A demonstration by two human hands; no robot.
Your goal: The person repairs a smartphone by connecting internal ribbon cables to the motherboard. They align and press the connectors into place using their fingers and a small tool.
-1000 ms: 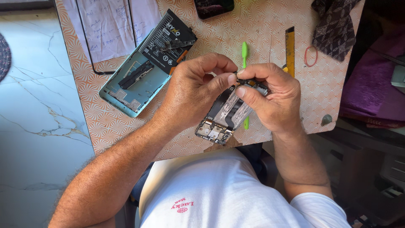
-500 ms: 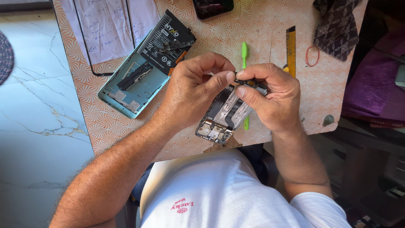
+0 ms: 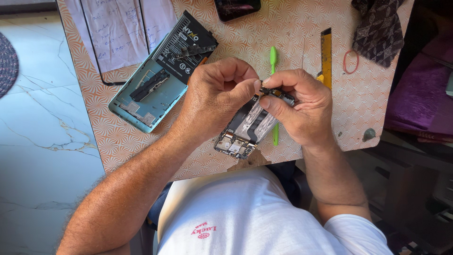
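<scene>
Your left hand (image 3: 214,97) and right hand (image 3: 299,106) both pinch the opened dark phone body with bare circuit boards (image 3: 247,127). The pale teal plastic back cover (image 3: 148,92) lies just left of it

phone frame (image 3: 245,127) top hidden by fingers, dark phone (image 3: 237,8) cut off

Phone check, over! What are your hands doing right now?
Left hand and right hand both grip the opened phone above the table. Green tool lies behind. Nothing blocking.
</scene>
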